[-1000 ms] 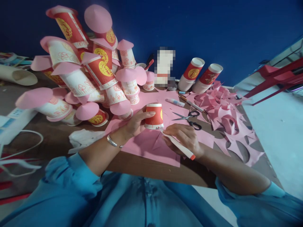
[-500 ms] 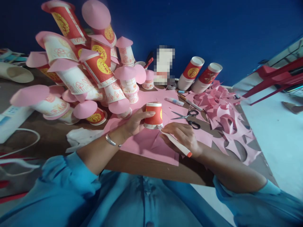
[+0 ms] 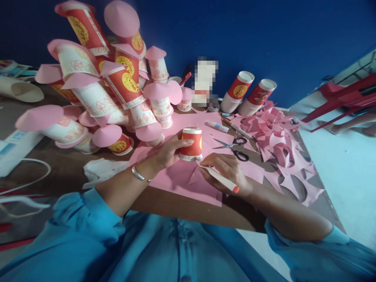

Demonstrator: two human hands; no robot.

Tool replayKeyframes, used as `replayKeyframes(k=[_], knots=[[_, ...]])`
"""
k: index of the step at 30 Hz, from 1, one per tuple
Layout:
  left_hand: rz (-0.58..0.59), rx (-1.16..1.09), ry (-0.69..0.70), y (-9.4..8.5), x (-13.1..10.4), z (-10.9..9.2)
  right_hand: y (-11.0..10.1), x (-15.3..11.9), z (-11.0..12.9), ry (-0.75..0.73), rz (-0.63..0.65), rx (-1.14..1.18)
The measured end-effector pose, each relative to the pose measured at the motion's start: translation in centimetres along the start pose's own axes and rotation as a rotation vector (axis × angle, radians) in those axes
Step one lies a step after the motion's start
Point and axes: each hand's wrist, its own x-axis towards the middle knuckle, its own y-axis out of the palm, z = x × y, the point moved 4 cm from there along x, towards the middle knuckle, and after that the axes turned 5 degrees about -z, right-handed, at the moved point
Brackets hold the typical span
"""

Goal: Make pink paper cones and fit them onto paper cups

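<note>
My left hand (image 3: 170,150) is closed around the left side of a red paper cup (image 3: 190,143) with a white band at its lower edge. In my right hand (image 3: 221,169) is a white marker (image 3: 221,179) with an orange-red end, its tip at the cup's lower right edge. Beneath both hands lie pink paper sheets (image 3: 176,180). Black-handled scissors (image 3: 232,146) rest half open just beyond my right hand, with a glue stick (image 3: 216,126) and a pen (image 3: 239,128) behind them.
Many decorated cups with pink cone tops (image 3: 96,98) are piled on the left. Two leaning cup stacks (image 3: 237,92) stand at the back, beside pink paper scraps (image 3: 282,137). A white cloth (image 3: 100,170) lies left. A person's leg (image 3: 357,121) shows at the far right.
The cup and both hands have barely moved, with the marker still at the cup's lower edge. A person's leg and foot have come further into view at the far right.
</note>
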Motion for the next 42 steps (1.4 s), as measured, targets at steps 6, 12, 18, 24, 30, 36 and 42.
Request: replayKeyframes(k=[6, 12, 18, 24, 30, 36, 42], knots=[[-0.028, -0.01, 0.0, -0.19, 0.05, 0.08, 0.09, -0.02, 0.11, -0.023, 0.0, -0.011], [-0.04, -0.015, 0.016, -0.23, -0.04, -0.01, -0.37, 0.16, 0.26, -0.073, -0.075, -0.012], [-0.038, -0.016, 0.019, -0.32, 0.01, -0.06, -0.43, 0.23, 0.17, -0.092, -0.089, -0.031], [-0.017, -0.027, 0.006, -0.37, 0.19, 0.05, -0.45, 0.2, 0.0, -0.104, -0.101, -0.033], [-0.058, -0.054, 0.016, -0.56, 0.29, -0.1, -0.51, 0.06, -0.3, -0.091, -0.102, -0.047], [-0.015, -0.036, 0.024, -0.37, 0.18, -0.14, -0.41, -0.04, -0.26, -0.09, -0.088, -0.035], [-0.011, -0.022, 0.03, -0.19, 0.29, -0.08, -0.35, 0.07, -0.11, -0.117, -0.072, -0.038]])
